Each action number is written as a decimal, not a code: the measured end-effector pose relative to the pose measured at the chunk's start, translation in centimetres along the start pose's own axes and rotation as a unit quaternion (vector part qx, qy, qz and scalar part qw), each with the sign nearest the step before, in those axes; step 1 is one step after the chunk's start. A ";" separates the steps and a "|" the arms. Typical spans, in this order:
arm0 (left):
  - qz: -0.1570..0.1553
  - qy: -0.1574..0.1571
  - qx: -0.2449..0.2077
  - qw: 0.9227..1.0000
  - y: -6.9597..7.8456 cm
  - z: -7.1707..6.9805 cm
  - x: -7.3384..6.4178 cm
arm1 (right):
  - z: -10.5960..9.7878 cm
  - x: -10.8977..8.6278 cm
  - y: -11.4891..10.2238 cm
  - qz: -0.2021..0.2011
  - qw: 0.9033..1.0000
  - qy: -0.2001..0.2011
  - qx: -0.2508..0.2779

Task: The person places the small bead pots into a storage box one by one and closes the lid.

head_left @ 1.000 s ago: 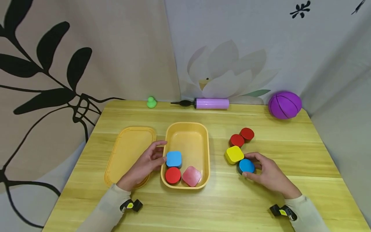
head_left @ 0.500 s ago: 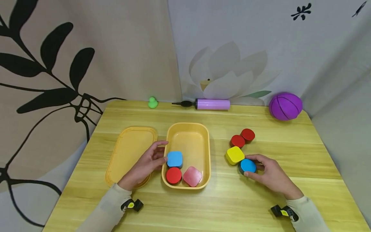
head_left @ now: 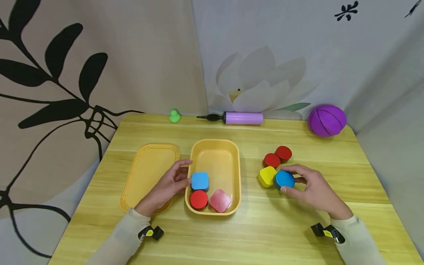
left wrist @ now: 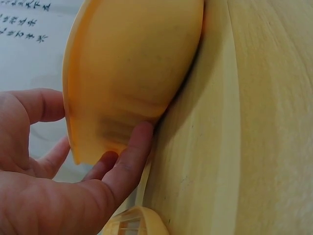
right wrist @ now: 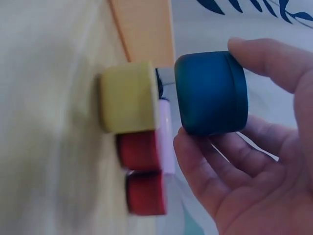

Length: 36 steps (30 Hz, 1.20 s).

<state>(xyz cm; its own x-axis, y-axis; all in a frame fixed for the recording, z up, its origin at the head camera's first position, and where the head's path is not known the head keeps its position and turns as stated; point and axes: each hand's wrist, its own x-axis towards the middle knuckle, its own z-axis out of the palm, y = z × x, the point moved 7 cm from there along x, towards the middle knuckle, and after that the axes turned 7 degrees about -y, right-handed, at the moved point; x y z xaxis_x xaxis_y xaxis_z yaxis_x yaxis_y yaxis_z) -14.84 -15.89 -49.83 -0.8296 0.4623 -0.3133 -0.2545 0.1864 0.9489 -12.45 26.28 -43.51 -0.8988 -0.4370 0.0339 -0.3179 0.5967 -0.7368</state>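
I can't read the cut-off writing behind the tray. The right hand pinches a blue block; the left hand, fingers parted, touches the tray, partly hiding a lid.

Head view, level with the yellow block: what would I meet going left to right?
Orange lid, left hand, orange container, light-blue square block inside it, yellow square block, blue round block, right hand.
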 end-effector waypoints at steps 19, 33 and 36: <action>0.015 -0.010 0.004 1.000 0.1 -0.1 0.2 | 0.9 6.6 -5.2 -0.051 0.998 -0.029 0.025; 0.018 -0.010 -0.004 1.000 0.1 0.1 0.1 | 4.7 10.7 -7.4 -0.079 0.992 -0.075 0.062; 0.018 -0.011 -0.006 1.000 0.0 0.2 0.1 | 5.9 11.5 -7.6 -0.081 0.991 -0.091 0.059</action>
<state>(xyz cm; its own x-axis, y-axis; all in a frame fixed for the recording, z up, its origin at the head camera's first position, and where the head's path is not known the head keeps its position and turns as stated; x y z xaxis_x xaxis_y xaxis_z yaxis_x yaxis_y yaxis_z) -14.85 -15.71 -49.82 -0.8271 0.4876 -0.2796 -0.2306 0.1593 0.9599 -18.62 12.72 -41.50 -0.7667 -0.6405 0.0436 -0.4062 0.4314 -0.8055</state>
